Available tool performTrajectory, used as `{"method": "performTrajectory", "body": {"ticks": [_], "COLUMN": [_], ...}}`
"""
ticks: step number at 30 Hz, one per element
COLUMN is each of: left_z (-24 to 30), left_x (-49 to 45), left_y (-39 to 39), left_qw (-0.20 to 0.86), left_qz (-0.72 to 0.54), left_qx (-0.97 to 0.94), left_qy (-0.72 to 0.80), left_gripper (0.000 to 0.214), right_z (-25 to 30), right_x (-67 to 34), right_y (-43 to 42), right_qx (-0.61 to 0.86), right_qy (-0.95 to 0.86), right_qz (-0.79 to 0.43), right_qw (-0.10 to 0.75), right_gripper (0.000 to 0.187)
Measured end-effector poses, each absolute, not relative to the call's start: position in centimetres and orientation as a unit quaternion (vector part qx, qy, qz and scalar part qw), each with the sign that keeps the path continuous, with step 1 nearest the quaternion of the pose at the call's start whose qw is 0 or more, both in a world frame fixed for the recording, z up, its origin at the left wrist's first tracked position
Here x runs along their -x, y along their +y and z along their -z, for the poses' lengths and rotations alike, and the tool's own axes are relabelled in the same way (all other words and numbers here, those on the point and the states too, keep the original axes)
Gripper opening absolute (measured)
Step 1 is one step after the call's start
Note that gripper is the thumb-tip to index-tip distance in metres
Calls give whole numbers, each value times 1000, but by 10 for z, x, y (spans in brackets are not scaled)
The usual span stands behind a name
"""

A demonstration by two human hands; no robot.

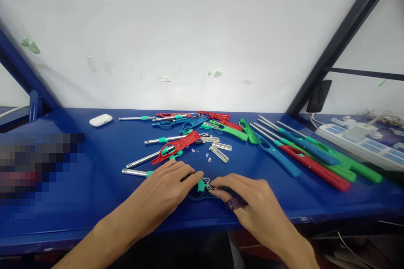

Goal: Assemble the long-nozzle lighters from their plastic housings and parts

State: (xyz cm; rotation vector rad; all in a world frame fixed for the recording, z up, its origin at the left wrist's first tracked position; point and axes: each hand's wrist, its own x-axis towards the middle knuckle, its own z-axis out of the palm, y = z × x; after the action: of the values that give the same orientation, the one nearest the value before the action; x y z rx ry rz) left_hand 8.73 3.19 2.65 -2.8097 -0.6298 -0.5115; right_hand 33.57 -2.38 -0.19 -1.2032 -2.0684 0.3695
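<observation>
Single head-worn view, looking forward and down from above and behind fingers (229, 181); close range, both forearms (116, 235) between lens and fingers; covers surface (94, 151) around fingers, wall (189, 29) beyond them.

Even, bright light on wall (189, 29); bench (88, 151) faintly glossy, shadow beneath. Edges stretched, wide-angle; left patch (34, 164) pixelated.

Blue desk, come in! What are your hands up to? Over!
Left hand beside small turquoise plastic piece. Right hand at thin white wires. Long red plastic casing just beyond left hand, not between hands.
</observation>
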Motion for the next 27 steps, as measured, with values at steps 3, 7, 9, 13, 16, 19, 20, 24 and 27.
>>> {"method": "performTrajectory", "body": {"ticks": [3,7,9,13,16,19,20,24,27], "left_z": [-25,-25,-24,-16,-10,-6,-6,-4,-4], "left_x": [-88,-88,-87,-85,-83,-82,-82,-82,-81], "left_y": [32,32,33,38,43,45,46,46,46], "left_qw": [93,75,67,-7,-71,-80,-81,-86,-88], "left_qz": [178,180,187,203,218,228,231,240,243], "left_qx": [956,955,954,948,935,930,929,925,923], "left_qy": [-214,-222,-223,-246,-272,-276,-276,-283,-285], "left_gripper": [37,37,37,30,25,26,27,25,25], "right_z": [0,-2,-2,-1,-2,-2,-2,0,2], "right_x": [-333,-325,-320,-314,-313,-314,-314,-314,-315], "right_y": [-23,-18,-16,-14,-14,-13,-12,-12,-11], "right_qx": [481,505,517,523,514,514,515,504,496], "right_qy": [-798,-808,-808,-803,-801,-801,-801,-809,-813], "right_qz": [-138,-74,-38,-38,-60,-53,-45,-21,-23], "right_qw": [335,295,281,284,302,303,301,300,304], "right_gripper": [35,53,53,42,35,34,34,30,35]}}
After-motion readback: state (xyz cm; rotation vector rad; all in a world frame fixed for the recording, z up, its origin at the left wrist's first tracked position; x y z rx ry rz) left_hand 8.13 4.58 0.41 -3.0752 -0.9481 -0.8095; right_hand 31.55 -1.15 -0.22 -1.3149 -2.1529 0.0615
